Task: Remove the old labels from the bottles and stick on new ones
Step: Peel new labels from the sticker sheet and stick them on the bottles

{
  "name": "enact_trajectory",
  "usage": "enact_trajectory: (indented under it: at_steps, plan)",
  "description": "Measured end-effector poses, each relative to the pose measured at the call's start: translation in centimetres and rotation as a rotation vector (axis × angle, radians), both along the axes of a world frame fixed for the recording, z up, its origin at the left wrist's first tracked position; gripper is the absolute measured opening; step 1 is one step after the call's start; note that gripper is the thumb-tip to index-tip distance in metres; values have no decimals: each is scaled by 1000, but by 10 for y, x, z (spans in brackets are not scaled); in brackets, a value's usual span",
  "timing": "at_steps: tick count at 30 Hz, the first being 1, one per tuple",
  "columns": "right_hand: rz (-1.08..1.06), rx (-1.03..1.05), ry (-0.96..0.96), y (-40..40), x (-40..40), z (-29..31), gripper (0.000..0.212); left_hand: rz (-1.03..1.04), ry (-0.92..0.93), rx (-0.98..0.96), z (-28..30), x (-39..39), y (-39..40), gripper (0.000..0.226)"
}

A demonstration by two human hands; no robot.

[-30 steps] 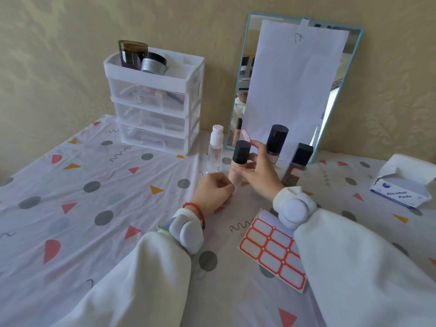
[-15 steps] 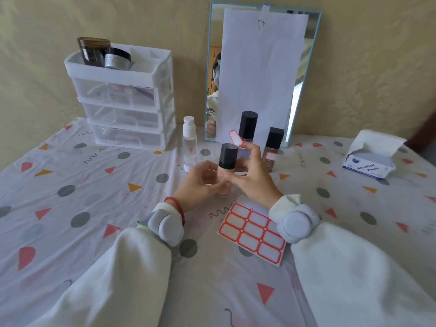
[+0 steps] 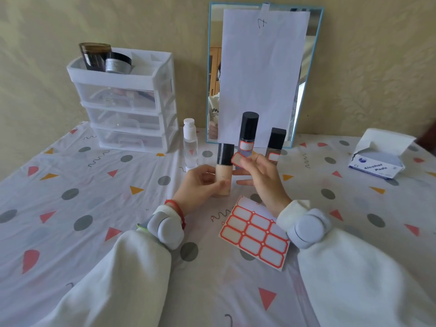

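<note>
Item: beige bottle, black cap, upright on the counter at centre. Our left hand holds its lower body, grip clamped round it from the 9 o'clock side; the face we see carries no label.

Item: new label, red-bordered, pinched in the grip of our right hand at the thumb and forefinger, other fingers spread, just beside the bottle's shoulder at its 3 o'clock.

Item: label sheet, at 6 o'clock of the right hand, one corner space bare.

Item: tall dark bottle and square dark bottle, at 12 to 1 o'clock, each already wearing a red-bordered label.

Item: clear bottle, at 11 o'clock, no label that we can see.

Standing, as we judge it: two labelled, one in hand awaiting its sticker, the clear one perhaps left
</note>
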State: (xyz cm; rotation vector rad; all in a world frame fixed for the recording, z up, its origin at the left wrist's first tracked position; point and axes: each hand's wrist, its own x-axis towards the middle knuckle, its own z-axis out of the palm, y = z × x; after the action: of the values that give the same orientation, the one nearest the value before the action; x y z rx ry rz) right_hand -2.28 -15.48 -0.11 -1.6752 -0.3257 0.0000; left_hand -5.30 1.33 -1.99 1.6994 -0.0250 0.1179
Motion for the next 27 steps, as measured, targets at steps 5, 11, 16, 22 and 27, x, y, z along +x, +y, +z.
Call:
enact_trajectory:
  at_steps: [5, 11, 16, 22, 27]
  plan:
    - [2, -118, -50, 4, -6, -2, 24, -3, 24, -18, 1, -2, 0, 33]
    - [0, -234, -68, 6, -8, -3, 20, -14, 18, 13, 3, -3, -1, 33]
    - [-4, -295, -70, 7, -8, -4, 22, -19, 10, 37, 4, -4, -1, 32]
    - [-4, -301, -76, 7, -7, -6, 22, -26, -2, 55, 5, -5, 0, 35]
    - [-11, -289, -52, 6, -5, -9, 23, -44, -15, 71, 5, -5, 0, 37]
